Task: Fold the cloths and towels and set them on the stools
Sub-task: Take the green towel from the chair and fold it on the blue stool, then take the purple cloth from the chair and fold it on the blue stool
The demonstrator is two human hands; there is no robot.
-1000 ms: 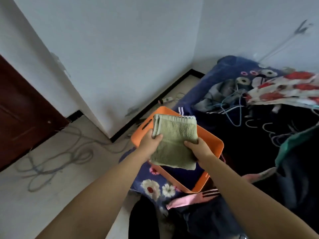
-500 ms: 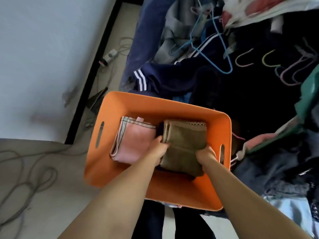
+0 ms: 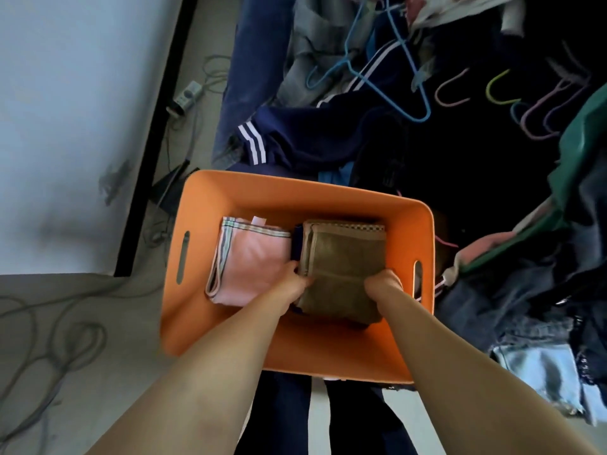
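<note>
A folded olive-green towel point(image 3: 345, 267) lies inside an orange plastic basket point(image 3: 236, 198), on its right half. My left hand point(image 3: 292, 282) grips the towel's left edge and my right hand point(image 3: 382, 285) grips its right edge, both reaching down into the basket. Beside it, on the basket's left half, lies a folded pink cloth point(image 3: 253, 264) with a striped border. A dark cloth shows slightly under the green towel. No stool is in view.
Behind and right of the basket is a heap of dark clothes point(image 3: 427, 152) with several plastic hangers point(image 3: 407, 93) on it. Denim pieces point(image 3: 542, 356) lie at the right. A power strip point(image 3: 189, 93) and loose cables point(image 3: 56, 339) lie on the floor along the white wall.
A second ago I held the green towel up above the basket. The view has tipped downward, and the towel now lies inside the basket beside the pink cloth with both hands still on it.
</note>
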